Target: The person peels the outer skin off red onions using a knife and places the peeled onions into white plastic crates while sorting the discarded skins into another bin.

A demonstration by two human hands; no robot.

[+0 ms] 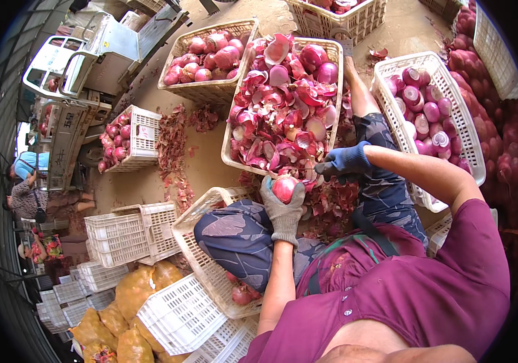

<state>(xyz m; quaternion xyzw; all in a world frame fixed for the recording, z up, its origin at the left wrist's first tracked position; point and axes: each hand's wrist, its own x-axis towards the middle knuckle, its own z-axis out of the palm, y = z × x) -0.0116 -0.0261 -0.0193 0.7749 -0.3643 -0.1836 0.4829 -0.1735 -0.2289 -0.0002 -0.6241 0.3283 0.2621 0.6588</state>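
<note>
My left hand (281,220), in a grey knitted glove, grips a red onion (284,188) with its dry skin showing. Just to the right, my right hand (346,162) wears a blue glove with dark fingers, curled around a thin tool, possibly a knife; its detail is too small to be sure. Both hands are at the near edge of a plastic crate (339,68) heaped with onion skins (277,118) and some onions. To the right, peeled onions (431,111) with some cut ends lie in a white crate (463,113).
Unpeeled onions fill a crate (204,93) ahead and another crate (145,131) farther left. Beside my left knee stands a crate (195,245) with a few onions. Net sacks (485,127) line the right. White crates (181,313), yellow sacks (136,290), a vehicle (73,122) and people are left.
</note>
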